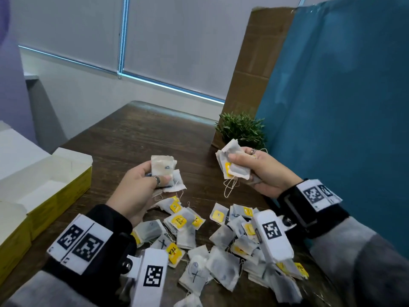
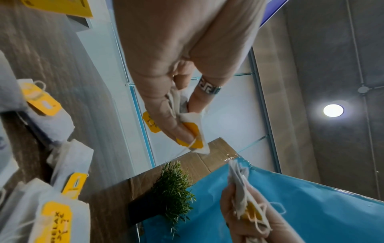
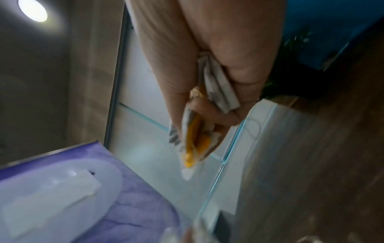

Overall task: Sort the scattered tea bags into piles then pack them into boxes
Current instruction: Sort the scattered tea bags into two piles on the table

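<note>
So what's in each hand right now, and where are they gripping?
Left hand grips a small bunch of tea bags by their lower edges, thumb across the front. Right hand holds a thicker stack of tea bags around its middle, strings dangling below.

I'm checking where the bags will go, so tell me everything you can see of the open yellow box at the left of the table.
The open yellow cardboard box lies flat on the dark wood-grain table, at its left edge, left of the left hand. Its outer walls are yellow with faint print; the inside and the raised lid flaps are plain white. What shows of its inside looks empty. Neither hand touches it. More white and yellow cardboard adjoins it nearer the camera; whether that is a second box is unclear.
</note>
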The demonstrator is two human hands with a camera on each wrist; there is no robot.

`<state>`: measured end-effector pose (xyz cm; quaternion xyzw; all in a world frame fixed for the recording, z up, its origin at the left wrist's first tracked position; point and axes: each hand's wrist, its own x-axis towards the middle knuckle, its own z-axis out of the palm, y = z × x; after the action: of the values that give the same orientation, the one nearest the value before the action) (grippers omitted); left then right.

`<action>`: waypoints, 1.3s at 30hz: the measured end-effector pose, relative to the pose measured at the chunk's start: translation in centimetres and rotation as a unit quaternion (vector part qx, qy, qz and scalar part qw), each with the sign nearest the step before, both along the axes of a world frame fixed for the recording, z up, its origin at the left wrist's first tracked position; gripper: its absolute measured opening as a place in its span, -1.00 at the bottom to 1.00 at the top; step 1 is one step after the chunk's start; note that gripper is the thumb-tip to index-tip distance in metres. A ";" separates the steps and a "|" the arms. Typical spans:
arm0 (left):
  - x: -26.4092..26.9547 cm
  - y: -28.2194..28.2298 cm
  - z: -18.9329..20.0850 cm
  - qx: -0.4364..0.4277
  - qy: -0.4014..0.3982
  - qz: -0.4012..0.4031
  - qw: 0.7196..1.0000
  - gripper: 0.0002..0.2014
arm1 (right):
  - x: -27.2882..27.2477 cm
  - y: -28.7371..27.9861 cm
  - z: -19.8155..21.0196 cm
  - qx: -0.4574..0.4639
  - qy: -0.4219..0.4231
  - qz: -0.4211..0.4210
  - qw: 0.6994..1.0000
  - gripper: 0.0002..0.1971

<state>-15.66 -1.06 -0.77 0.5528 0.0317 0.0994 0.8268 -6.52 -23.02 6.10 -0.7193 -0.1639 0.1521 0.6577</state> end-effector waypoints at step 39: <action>12.5 6.3 0.6 0.278 0.211 0.017 0.937 -0.55 | 13.8 -4.5 -7.3 -0.078 0.171 -0.241 0.952 -0.66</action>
<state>-3.20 5.26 -0.12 0.7685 0.1855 -0.0006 0.6124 7.28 -27.49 -1.16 -0.7499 0.1412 0.1223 0.6346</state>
